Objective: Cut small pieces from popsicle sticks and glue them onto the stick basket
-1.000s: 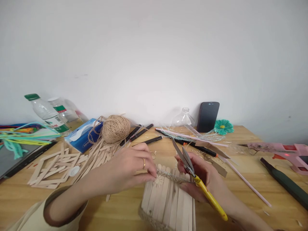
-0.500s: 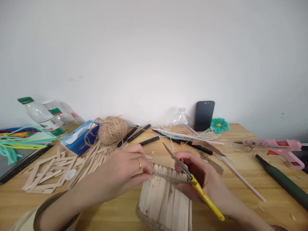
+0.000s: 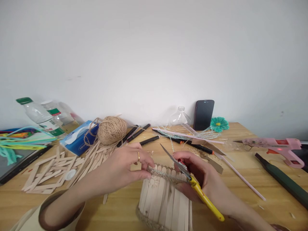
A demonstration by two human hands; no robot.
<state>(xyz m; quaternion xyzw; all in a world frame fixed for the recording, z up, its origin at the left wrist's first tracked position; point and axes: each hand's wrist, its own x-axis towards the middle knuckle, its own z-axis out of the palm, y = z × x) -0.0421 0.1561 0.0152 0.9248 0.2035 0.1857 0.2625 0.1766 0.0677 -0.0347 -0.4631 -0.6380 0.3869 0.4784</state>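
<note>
Left hand (image 3: 125, 163): reaches in from the left with a gold ring on one finger; thumb and forefinger are narrowed to a pinch on the left end of the trim.
Braided tan twine trim (image 3: 168, 177): runs across the upper part of the stick box, between the two hands.
Stick box (image 3: 166, 202): pale wooden craft sticks set side by side with rounded tips, at the bottom centre of the view, above or on the tabletop (image 3: 115, 213), which of the two I cannot tell; a small pale flower (image 3: 153, 182) sits on its face near the trim's left end.
Right hand (image 3: 203, 170): fingers closed around the scissors, thumb at the right end of the trim.
Yellow-handled metal scissors (image 3: 196, 186): blades point up and to the left, handle slants down to the right.
Ball of tan twine (image 3: 112, 130): beyond the left hand, beside a blue-and-white packet (image 3: 80, 138).
Loose wooden sticks (image 3: 48, 175): heaped at left, around a white round cap (image 3: 70, 174).
Black smartphone (image 3: 204, 115): leans against the wall, beside a turquoise fuzzy flower (image 3: 219, 124).
Pink glue gun (image 3: 271, 144): far right, red light showing, near a dark green tool (image 3: 281, 178).
</note>
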